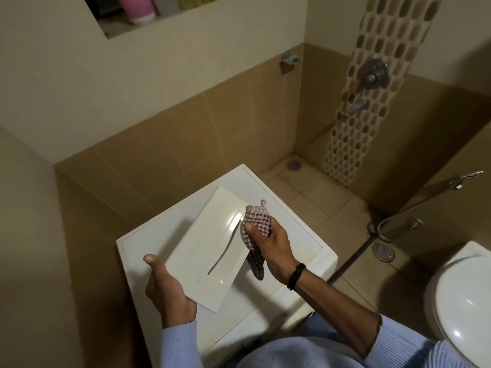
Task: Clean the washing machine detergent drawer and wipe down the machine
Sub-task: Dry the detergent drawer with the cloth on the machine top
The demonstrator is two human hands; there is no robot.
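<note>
A white detergent drawer (207,251) is held tilted above the white washing machine (148,243), which stands in a tiled corner. My left hand (166,290) grips the drawer's near left corner from below, thumb up along its edge. My right hand (273,248) holds a red-and-white checked cloth (256,224) against the drawer's right edge, next to a long recessed slot. The cloth's tail hangs down below the drawer.
A white toilet (462,301) stands at the right. Behind it a spray hose (425,197) hangs on the wall. Shower taps (372,73) and a floor drain (293,164) are at the back. A wall niche holds a pink bottle (138,9).
</note>
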